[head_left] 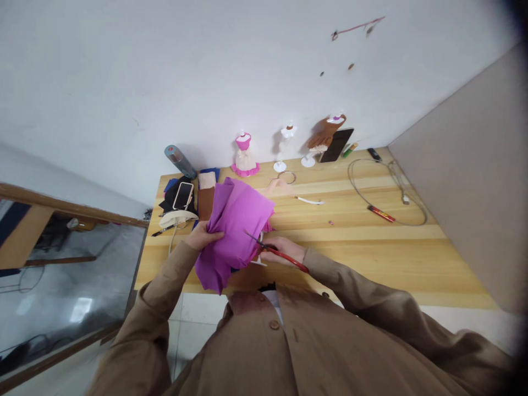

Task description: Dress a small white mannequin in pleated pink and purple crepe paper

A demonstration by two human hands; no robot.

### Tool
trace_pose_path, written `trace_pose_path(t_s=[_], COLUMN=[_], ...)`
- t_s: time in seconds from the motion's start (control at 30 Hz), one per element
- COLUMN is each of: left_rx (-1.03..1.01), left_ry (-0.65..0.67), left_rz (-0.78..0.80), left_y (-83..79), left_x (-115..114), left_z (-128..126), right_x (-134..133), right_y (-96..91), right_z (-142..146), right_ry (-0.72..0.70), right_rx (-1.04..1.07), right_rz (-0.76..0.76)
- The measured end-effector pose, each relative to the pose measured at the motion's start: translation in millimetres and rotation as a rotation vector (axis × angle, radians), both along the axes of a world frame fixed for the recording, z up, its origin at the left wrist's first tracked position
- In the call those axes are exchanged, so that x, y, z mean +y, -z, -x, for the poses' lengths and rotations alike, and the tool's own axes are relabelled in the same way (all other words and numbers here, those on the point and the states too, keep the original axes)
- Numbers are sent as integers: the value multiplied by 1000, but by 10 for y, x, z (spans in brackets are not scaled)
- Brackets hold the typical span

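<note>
A large piece of purple fabric (pixel 237 220) is raised over the front left of the wooden table. My left hand (pixel 202 235) pinches its left edge, thumb on top. At the right edge of the cloth, my right hand (pixel 284 248) is closed on red-handled scissors (pixel 291 260). The dark blades point left and lie against the fabric's face; I cannot tell whether they cut into it. Just below the right fingers shows a white stand base (pixel 259 263), its upper part mostly hidden by cloth and hand. A bit of pink ruffle (pixel 269 224) peeks out beside the fabric.
Along the wall stand a pink-and-cream dressed mini mannequin (pixel 245 157), a bare white one (pixel 286 144) and a brown-dressed one (pixel 325 137). A bottle (pixel 180 161), phone (pixel 183 196) and fabric pieces (pixel 206 201) sit left. A looped cable (pixel 355 184) lies right.
</note>
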State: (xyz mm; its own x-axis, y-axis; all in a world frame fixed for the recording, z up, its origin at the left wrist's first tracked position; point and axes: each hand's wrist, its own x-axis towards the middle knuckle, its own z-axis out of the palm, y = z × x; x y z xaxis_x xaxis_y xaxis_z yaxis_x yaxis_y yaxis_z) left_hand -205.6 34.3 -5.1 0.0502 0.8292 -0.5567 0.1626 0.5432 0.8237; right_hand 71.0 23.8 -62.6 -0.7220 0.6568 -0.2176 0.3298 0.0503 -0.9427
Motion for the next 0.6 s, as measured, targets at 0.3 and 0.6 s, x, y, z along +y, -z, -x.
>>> trace_pose_path(t_s=[0.3,0.6], left_rx=[-9,-13], left_ry=[6,30], left_rz=[11,10], left_y=[-47,-64], left_x=[-16,-57], left_z=[46,80], right_x=[-12,-65], right_y=[-24,-121], right_z=[2,26], right_ry=[-41,11], right_rx=[-31,-73], right_rz=[-135,-189])
